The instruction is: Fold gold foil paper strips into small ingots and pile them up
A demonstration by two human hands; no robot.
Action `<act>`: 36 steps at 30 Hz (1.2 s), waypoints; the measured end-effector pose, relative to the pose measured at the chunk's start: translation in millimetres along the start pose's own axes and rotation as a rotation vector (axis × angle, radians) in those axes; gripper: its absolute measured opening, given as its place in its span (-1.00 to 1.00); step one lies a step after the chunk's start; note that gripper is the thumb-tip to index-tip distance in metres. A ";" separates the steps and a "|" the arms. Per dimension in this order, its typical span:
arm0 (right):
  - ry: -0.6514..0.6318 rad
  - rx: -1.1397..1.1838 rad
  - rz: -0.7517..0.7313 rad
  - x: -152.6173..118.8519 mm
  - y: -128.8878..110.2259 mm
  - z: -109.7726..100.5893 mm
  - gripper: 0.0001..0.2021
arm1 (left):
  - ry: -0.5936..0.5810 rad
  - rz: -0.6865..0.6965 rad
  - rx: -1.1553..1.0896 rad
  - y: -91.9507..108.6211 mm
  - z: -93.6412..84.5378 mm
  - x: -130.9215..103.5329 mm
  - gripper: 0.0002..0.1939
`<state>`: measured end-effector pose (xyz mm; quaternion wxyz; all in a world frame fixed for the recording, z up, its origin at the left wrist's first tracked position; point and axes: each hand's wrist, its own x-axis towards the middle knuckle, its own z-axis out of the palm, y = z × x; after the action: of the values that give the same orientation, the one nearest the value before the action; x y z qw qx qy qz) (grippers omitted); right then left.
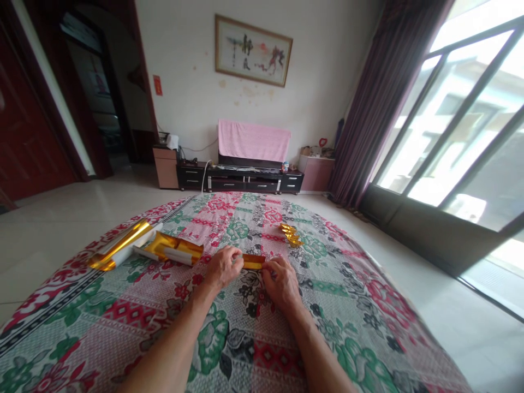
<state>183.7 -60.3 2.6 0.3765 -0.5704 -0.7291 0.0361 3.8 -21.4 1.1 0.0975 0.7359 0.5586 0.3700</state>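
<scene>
Home living room: TV cabinet [249, 180], curtains [380, 103].

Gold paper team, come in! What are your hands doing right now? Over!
Left hand and right hand both pinching the gold paper strip on the floral cloth. Folded gold pieces beyond, gold sheets to the left. Nothing blocking.
</scene>
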 end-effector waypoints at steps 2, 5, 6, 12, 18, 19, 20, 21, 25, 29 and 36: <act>0.007 0.006 0.013 0.8 -0.7 -0.3 -0.87 | 0.002 0.013 0.004 0.8 0.4 -0.1 -0.85; 0.024 0.001 0.043 1.3 -0.7 0.3 -0.88 | 0.000 0.018 0.006 0.1 1.6 0.4 -0.85; 0.029 -0.001 0.053 1.3 -0.3 1.0 -0.87 | -0.002 0.017 0.005 -0.4 2.0 0.6 -0.85; 0.035 -0.043 0.059 1.7 0.9 4.2 -0.66 | -0.038 0.042 -0.007 -2.6 3.0 1.1 -0.86; 0.007 -0.040 0.054 1.9 0.2 3.1 -0.72 | -0.032 0.111 -0.067 -5.0 6.6 2.6 -0.85; 0.012 -0.035 0.051 1.8 0.5 3.7 -0.70 | -0.025 0.116 -0.083 -4.3 6.6 3.0 -0.85; 0.023 -0.027 0.050 1.8 1.0 4.4 -0.68 | -0.015 0.124 -0.103 -3.0 6.2 3.4 -0.85; 0.034 -0.016 0.049 2.0 1.7 5.3 -0.65 | -0.001 0.135 -0.129 -1.3 5.5 3.8 -0.85; 0.113 0.074 0.091 4.7 6.1 8.8 -0.60 | 0.048 0.177 -0.297 6.6 1.7 4.9 -0.82; 0.248 0.221 0.268 9.0 8.9 10.2 -0.66 | 0.006 -0.015 -0.512 8.9 1.8 5.7 -0.77; -0.036 0.992 0.534 14.3 0.4 6.9 -0.57 | -0.027 -0.252 -0.666 9.2 0.4 7.2 -0.69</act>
<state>179.0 -45.4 4.7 0.5647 -0.4892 -0.4613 0.4785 11.8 -18.1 9.1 0.3845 0.5939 0.4923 0.5070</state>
